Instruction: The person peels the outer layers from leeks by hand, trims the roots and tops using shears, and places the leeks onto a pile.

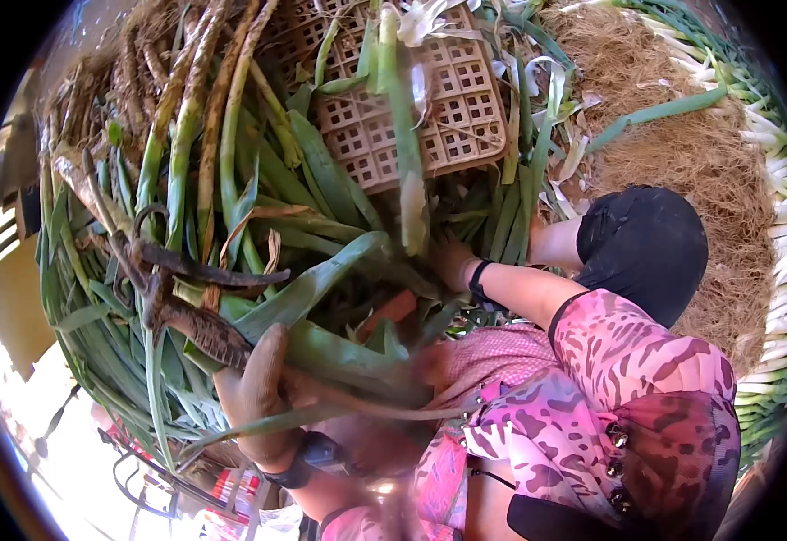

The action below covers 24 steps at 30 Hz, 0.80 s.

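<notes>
My left hand, in a tan glove, is closed among the green leek leaves. Against its fingers lies the brown, rough shaft of a dark, hooked piece; I cannot tell what the glove grips. One long thin leaf crosses in front of the glove. My bare right hand, with a black wristband, reaches into the shaded leaves, its fingers largely hidden. Right beside its fingertips is the lower end of a blurred leek stalk.
A beige plastic crate with square holes lies beyond my hands. Soil-stained leeks are heaped at the left. Leeks with fibrous roots and white stems curve along the right, near my dark-clothed knee.
</notes>
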Motion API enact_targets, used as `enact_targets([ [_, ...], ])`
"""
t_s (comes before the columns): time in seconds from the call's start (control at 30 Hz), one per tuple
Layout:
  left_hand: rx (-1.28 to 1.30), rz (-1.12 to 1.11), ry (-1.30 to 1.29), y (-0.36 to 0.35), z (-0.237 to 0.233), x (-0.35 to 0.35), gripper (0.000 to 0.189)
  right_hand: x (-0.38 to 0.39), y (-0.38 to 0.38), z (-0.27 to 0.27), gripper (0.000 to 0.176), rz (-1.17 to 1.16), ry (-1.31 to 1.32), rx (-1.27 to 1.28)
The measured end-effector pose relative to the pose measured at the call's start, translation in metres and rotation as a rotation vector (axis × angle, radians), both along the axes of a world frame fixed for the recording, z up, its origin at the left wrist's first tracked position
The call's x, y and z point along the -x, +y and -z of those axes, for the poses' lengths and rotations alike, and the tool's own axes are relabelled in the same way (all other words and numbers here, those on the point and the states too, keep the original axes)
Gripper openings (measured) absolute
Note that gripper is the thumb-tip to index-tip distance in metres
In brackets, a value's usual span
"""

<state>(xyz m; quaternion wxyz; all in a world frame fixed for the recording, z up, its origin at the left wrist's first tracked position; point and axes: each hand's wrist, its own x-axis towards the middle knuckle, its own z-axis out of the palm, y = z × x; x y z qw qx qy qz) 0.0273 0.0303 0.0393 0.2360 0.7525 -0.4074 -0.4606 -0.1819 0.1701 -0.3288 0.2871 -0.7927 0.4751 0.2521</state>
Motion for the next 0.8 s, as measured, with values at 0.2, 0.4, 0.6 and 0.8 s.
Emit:
enact_targets([
  [0.2, -0.004, -0.032, 0.041, -0.009, 0.018, -0.007, 0.025, -0.002, 0.025, 0.035, 0.049, 0.186, -0.173, 0.158],
  [0.4, 0.088, 0.385, 0.036, -0.013, 0.019, -0.013, 0.025, 0.011, -0.004, 0.063, 0.026, 0.547, -0.162, 0.052],
  [0.6, 0.252, 0.473, 0.083, -0.008, 0.012, 0.002, 0.022, 0.1, -0.079, -0.04, 0.027, -0.159, -0.121, -0.251],
  [0.8, 0.332, 0.533, 0.138, -0.002, 0.022, -0.007, 0.021, 0.172, -0.267, -0.273, 0.035, -0.454, 0.124, 0.004],
])
